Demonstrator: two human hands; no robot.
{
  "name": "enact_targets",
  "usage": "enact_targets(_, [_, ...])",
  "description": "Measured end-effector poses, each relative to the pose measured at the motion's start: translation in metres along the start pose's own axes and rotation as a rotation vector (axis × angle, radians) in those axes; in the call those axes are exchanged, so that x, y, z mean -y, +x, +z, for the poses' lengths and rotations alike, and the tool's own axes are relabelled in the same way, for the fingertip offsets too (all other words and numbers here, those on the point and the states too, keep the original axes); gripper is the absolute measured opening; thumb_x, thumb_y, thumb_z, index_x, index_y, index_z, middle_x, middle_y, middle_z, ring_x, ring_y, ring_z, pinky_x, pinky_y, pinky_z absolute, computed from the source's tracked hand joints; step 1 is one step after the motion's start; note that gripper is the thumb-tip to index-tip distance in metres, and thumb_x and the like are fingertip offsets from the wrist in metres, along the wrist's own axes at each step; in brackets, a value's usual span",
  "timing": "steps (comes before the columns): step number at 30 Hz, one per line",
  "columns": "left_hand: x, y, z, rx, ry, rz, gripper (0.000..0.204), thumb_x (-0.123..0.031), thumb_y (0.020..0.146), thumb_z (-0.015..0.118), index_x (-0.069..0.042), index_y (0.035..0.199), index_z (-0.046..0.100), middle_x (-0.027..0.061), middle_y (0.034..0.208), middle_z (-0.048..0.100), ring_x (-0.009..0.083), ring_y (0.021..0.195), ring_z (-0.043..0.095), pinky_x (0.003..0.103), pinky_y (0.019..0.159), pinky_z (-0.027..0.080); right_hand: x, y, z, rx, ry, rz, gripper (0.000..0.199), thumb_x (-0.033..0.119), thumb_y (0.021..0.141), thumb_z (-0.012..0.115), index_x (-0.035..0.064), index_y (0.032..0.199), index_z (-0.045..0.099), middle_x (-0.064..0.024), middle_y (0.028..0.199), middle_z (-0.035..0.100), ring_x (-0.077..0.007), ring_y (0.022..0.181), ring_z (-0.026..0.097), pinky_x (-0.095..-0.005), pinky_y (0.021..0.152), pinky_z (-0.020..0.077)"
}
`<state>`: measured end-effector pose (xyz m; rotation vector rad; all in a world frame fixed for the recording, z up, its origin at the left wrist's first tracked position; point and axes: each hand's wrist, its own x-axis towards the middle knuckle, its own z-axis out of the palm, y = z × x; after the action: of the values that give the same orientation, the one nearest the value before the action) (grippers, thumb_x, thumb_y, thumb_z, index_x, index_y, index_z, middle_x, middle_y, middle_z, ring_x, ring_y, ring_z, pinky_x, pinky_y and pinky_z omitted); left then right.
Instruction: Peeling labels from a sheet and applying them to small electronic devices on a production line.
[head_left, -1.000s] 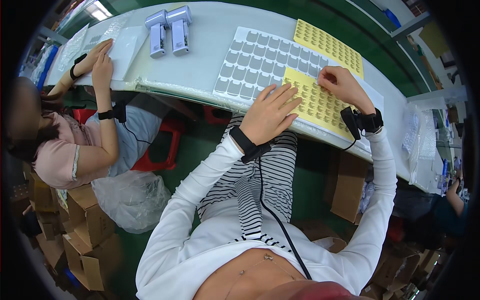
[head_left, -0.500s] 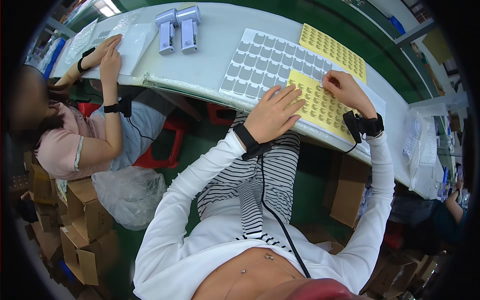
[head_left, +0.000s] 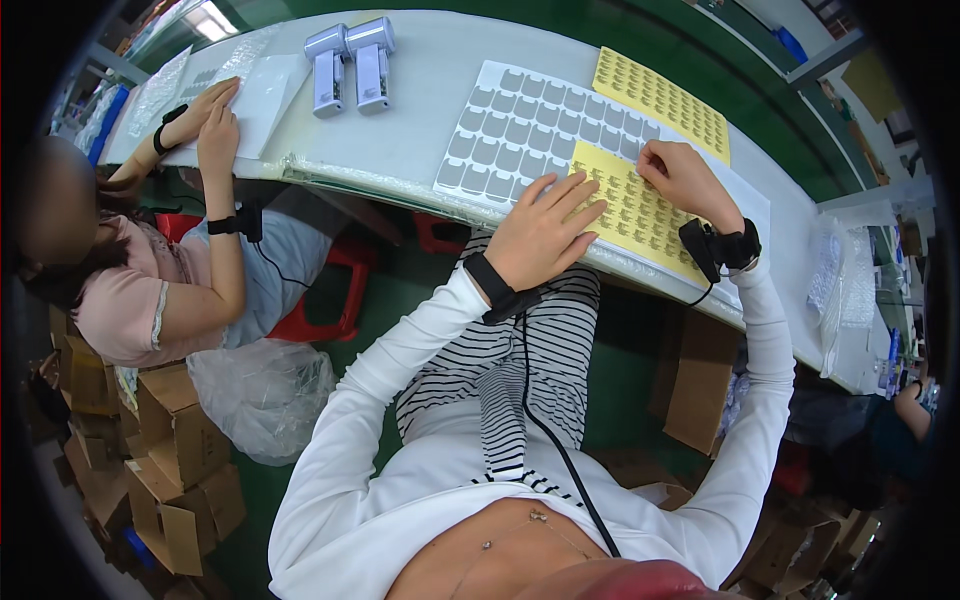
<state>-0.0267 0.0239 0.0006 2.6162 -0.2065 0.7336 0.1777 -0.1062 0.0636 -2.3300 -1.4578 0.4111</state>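
Two hands (head_left: 540, 235) (head_left: 692, 182) are over the nearer yellow printed sheet (head_left: 645, 222).

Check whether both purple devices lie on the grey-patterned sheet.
No: both purple devices lie on the table, left of the grey-patterned sheet and apart from it.

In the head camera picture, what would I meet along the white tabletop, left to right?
A co-worker's two bare hands, two lilac plastic devices with cylindrical heads, the wearer's bare left hand, the wearer's bare right hand, clear plastic wrap.
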Motion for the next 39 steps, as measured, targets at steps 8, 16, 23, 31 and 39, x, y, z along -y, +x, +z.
enact_targets(8, [-0.001, -0.003, 0.001, -0.001, 0.022, 0.006, 0.034, -0.022, 0.088, 0.052, -0.008, 0.119, 0.053, 0.0112, 0.128, 0.048, 0.0258, 0.125, 0.039, 0.043, 0.103, 0.028, 0.008, -0.002, 0.002, -0.046, -0.064, -0.044, 0.011, 0.009, 0.078, 0.056, -0.0015, 0.077, 0.059, -0.0173, 0.073, 0.061, -0.0329, 0.067, 0.058, -0.0362, 0.061, 0.045])
enact_targets(16, [-0.002, -0.003, 0.005, -0.024, 0.053, 0.03, 0.035, -0.023, 0.087, 0.052, -0.007, 0.118, 0.053, 0.0117, 0.127, 0.048, 0.0261, 0.124, 0.04, 0.043, 0.102, 0.029, 0.008, -0.006, 0.007, -0.122, -0.124, -0.094, 0.012, 0.009, 0.08, 0.056, -0.0024, 0.077, 0.057, -0.0184, 0.074, 0.061, -0.0357, 0.07, 0.058, -0.0392, 0.064, 0.0457])
enact_targets(23, [-0.002, -0.002, 0.001, -0.069, 0.065, -0.001, 0.035, -0.022, 0.085, 0.054, -0.008, 0.117, 0.053, 0.0128, 0.125, 0.049, 0.0267, 0.122, 0.041, 0.043, 0.102, 0.03, 0.007, -0.003, 0.012, -0.148, -0.147, -0.105, 0.012, 0.01, 0.08, 0.056, -0.0019, 0.077, 0.055, -0.0194, 0.074, 0.059, -0.037, 0.071, 0.057, -0.0401, 0.063, 0.045])
enact_targets(31, [0.0, -0.004, 0.013, -0.091, 0.142, 0.09, 0.034, -0.024, 0.086, 0.052, -0.007, 0.115, 0.051, 0.0131, 0.126, 0.047, 0.0293, 0.123, 0.04, 0.044, 0.102, 0.029, -0.007, -0.011, 0.023, -0.241, -0.118, -0.141, 0.011, 0.008, 0.084, 0.053, -0.002, 0.08, 0.053, -0.0206, 0.074, 0.058, -0.0379, 0.071, 0.057, -0.0404, 0.061, 0.0443])
enact_targets(39, [-0.052, -0.013, -0.058, -0.087, -0.001, 0.058, 0.055, -0.019, 0.085, 0.055, -0.005, 0.133, 0.035, 0.0153, 0.135, 0.039, 0.0319, 0.129, 0.033, 0.043, 0.105, 0.026, -0.02, -0.01, 0.029, -0.287, -0.152, -0.215, 0.011, 0.008, 0.081, 0.054, -0.0026, 0.078, 0.054, -0.0226, 0.076, 0.058, -0.0405, 0.073, 0.057, -0.0446, 0.063, 0.0451])
